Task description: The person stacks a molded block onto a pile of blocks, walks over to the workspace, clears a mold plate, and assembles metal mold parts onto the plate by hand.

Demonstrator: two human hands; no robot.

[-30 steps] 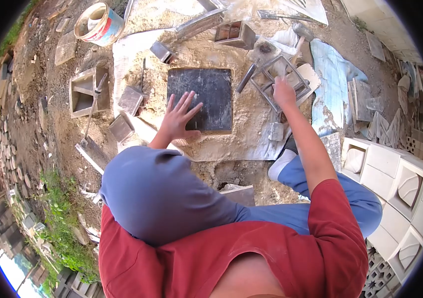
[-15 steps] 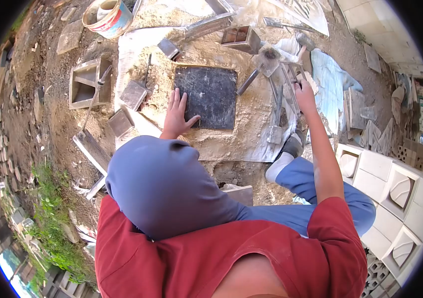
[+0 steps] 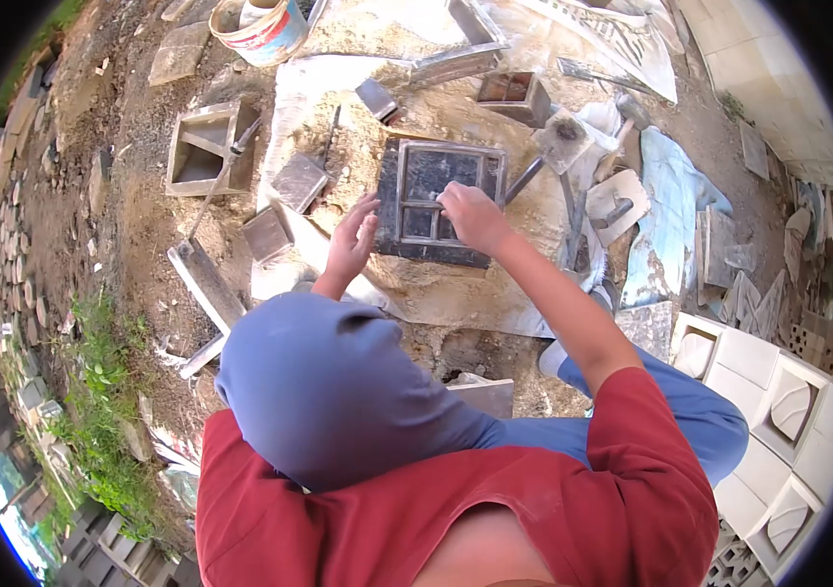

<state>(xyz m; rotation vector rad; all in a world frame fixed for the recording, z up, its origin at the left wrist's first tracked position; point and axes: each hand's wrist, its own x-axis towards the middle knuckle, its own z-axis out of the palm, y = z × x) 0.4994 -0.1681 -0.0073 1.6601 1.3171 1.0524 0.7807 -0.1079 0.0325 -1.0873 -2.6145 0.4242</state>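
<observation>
A square metal frame (image 3: 419, 224) with inner dividers lies over a dark square plate (image 3: 389, 201) on the sandy sheet. My right hand (image 3: 473, 217) is closed on the frame's inner crossbar. Left of the plate, my left hand (image 3: 350, 241) is raised with its fingers apart and holds nothing. Just right of the frame, a dark rod (image 3: 524, 180) leads to a square tool plate (image 3: 564, 140). A pale board (image 3: 617, 205) with a dark handle rests farther right.
A paint bucket (image 3: 265, 31) stands at the upper left, above a divided box mould (image 3: 203, 149). Small square blocks (image 3: 299, 182) lie left of the plate. A hammer (image 3: 631, 112) and a blue cloth (image 3: 666, 210) are to the right, near stacked pale blocks (image 3: 747, 344).
The metal frame has moved left from the tools onto the dark plate, in my right hand. My left hand has come off the plate's left edge.
</observation>
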